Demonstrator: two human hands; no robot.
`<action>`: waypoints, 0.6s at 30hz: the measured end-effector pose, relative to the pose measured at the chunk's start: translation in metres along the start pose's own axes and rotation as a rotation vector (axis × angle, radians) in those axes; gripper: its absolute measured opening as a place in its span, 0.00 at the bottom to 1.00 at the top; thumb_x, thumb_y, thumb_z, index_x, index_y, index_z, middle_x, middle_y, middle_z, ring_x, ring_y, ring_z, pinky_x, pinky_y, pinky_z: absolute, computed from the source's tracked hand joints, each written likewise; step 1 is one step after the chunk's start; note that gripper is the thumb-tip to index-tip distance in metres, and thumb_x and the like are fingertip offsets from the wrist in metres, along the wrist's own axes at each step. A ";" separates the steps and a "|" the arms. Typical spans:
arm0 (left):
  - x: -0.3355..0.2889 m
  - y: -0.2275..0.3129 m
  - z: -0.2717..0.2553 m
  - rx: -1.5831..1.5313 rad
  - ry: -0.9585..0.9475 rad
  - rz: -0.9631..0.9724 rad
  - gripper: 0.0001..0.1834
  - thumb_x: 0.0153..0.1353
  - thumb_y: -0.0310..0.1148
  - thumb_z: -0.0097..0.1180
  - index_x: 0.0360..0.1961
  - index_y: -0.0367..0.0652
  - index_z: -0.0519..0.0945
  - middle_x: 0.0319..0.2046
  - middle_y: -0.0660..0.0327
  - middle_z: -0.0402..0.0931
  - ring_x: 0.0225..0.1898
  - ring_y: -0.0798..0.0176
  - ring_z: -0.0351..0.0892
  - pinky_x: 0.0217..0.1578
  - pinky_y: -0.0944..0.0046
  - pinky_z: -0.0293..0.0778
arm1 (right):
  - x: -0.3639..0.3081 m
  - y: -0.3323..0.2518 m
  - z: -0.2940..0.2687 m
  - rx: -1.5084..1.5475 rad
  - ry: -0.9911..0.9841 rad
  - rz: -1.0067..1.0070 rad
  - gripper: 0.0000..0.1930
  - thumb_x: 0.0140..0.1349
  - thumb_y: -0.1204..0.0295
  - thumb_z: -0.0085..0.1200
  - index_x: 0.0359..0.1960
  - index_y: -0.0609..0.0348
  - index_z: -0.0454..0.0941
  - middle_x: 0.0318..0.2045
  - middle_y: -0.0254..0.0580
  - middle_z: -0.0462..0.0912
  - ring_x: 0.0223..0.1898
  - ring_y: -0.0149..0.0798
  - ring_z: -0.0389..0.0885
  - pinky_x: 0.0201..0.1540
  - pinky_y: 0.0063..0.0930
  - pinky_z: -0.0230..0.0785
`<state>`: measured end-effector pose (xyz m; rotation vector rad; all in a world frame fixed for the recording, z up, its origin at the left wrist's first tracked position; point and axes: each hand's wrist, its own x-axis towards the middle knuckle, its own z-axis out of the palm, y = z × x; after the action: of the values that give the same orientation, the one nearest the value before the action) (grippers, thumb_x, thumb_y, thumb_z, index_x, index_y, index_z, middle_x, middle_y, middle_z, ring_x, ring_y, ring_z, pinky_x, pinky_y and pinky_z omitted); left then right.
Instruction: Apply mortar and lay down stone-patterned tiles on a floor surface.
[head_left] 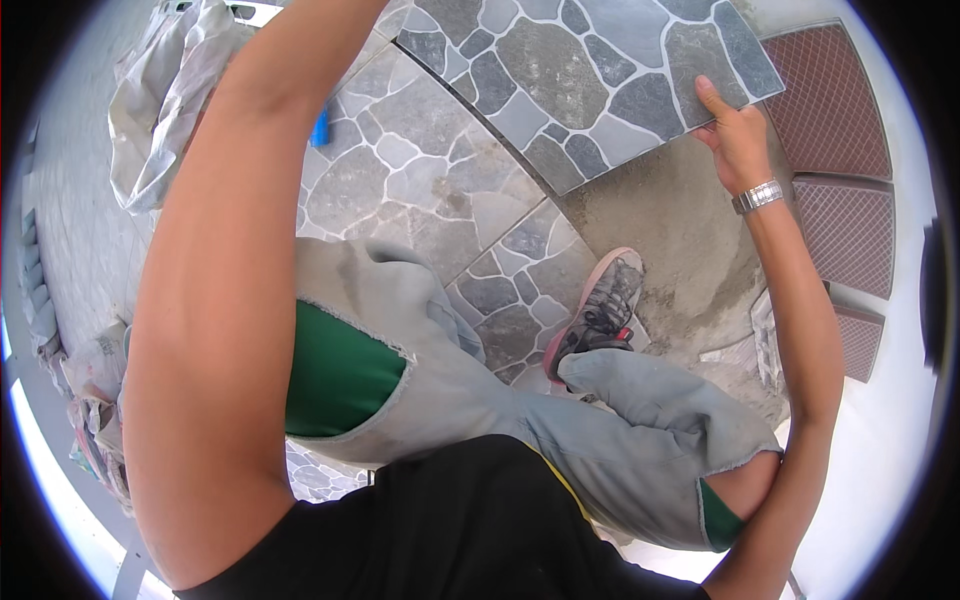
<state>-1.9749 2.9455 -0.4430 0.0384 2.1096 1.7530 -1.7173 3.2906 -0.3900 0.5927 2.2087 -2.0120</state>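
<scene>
A large square floor tile [550,70] with a grey stone pattern and white joint lines is at the top of the view. My right hand [737,140] grips its near right corner, thumb on the upper face and fingers tucked at the edge or beneath, partly hidden. A silver watch sits on that wrist. My left arm reaches up past the top edge of the picture, so my left hand is out of sight. Under and in front of the tile lies a patch of grey mortar [670,230]. Laid stone-pattern tiles [420,160] border it on the left.
My shoe [600,310] stands at the boundary of the laid tiles and mortar. Brown grid-backed tiles [830,100] line the white wall at right. A pale crumpled sack [175,110] is at upper left, near a small blue object [320,127]. Plastic bags [100,370] lie farther left.
</scene>
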 end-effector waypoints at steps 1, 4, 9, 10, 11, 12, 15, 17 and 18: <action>0.003 0.001 -0.003 0.047 0.037 0.008 0.38 0.60 0.64 0.56 0.51 0.36 0.80 0.49 0.56 0.78 0.46 0.58 0.78 0.46 0.58 0.74 | 0.001 0.001 0.003 0.016 -0.005 0.003 0.25 0.63 0.66 0.62 0.57 0.67 0.70 0.50 0.47 0.79 0.46 0.40 0.83 0.45 0.36 0.79; 0.007 0.001 0.004 0.149 0.079 0.016 0.39 0.59 0.64 0.56 0.52 0.36 0.79 0.50 0.55 0.78 0.46 0.58 0.78 0.47 0.58 0.73 | 0.004 0.005 -0.001 0.021 0.006 0.017 0.25 0.63 0.66 0.61 0.57 0.67 0.70 0.50 0.46 0.79 0.46 0.40 0.82 0.45 0.36 0.79; 0.012 -0.003 -0.011 0.229 0.118 0.034 0.40 0.59 0.65 0.55 0.53 0.36 0.79 0.51 0.55 0.78 0.48 0.58 0.77 0.48 0.58 0.72 | 0.006 0.006 0.010 0.023 -0.007 0.021 0.25 0.64 0.66 0.61 0.57 0.68 0.70 0.51 0.47 0.79 0.46 0.40 0.83 0.45 0.36 0.79; 0.011 -0.002 -0.010 0.167 0.069 0.014 0.39 0.59 0.65 0.55 0.54 0.37 0.79 0.51 0.55 0.78 0.48 0.57 0.77 0.48 0.58 0.72 | 0.006 0.008 0.010 0.036 -0.008 0.010 0.24 0.64 0.65 0.61 0.56 0.68 0.71 0.50 0.47 0.80 0.45 0.40 0.83 0.45 0.36 0.79; 0.011 -0.001 -0.010 0.105 0.021 -0.005 0.39 0.60 0.65 0.54 0.54 0.37 0.79 0.51 0.55 0.78 0.49 0.57 0.77 0.49 0.58 0.72 | 0.007 0.010 0.011 0.050 -0.009 -0.002 0.24 0.64 0.65 0.61 0.56 0.68 0.71 0.49 0.47 0.80 0.45 0.40 0.83 0.45 0.36 0.78; 0.008 0.001 -0.001 0.096 0.000 -0.008 0.39 0.60 0.65 0.54 0.54 0.37 0.79 0.51 0.55 0.78 0.49 0.57 0.77 0.49 0.58 0.72 | 0.006 0.012 0.005 0.043 0.011 0.008 0.24 0.64 0.65 0.61 0.56 0.68 0.71 0.49 0.47 0.80 0.45 0.40 0.83 0.45 0.36 0.78; 0.011 0.008 0.016 0.103 0.033 -0.015 0.36 0.61 0.62 0.55 0.54 0.38 0.78 0.50 0.55 0.79 0.47 0.58 0.79 0.47 0.58 0.74 | 0.014 0.019 -0.018 -0.026 0.025 0.016 0.24 0.63 0.64 0.61 0.55 0.67 0.72 0.48 0.47 0.81 0.46 0.39 0.82 0.45 0.36 0.78; 0.014 0.001 0.005 0.009 -0.067 -0.005 0.35 0.62 0.60 0.55 0.55 0.38 0.77 0.52 0.54 0.78 0.49 0.57 0.78 0.50 0.58 0.74 | 0.022 0.032 -0.021 -0.036 -0.059 -0.016 0.24 0.63 0.64 0.61 0.55 0.67 0.72 0.47 0.48 0.82 0.47 0.39 0.82 0.47 0.36 0.78; 0.011 -0.001 0.001 0.009 -0.064 -0.017 0.37 0.62 0.60 0.55 0.58 0.37 0.75 0.56 0.53 0.75 0.53 0.57 0.76 0.53 0.58 0.72 | 0.009 0.024 -0.002 0.056 -0.033 -0.036 0.20 0.65 0.70 0.57 0.56 0.66 0.72 0.47 0.46 0.82 0.45 0.40 0.83 0.43 0.36 0.79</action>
<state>-1.9846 2.9490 -0.4477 0.0777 2.0660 1.7094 -1.7171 3.2959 -0.4157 0.5253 2.1669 -2.0913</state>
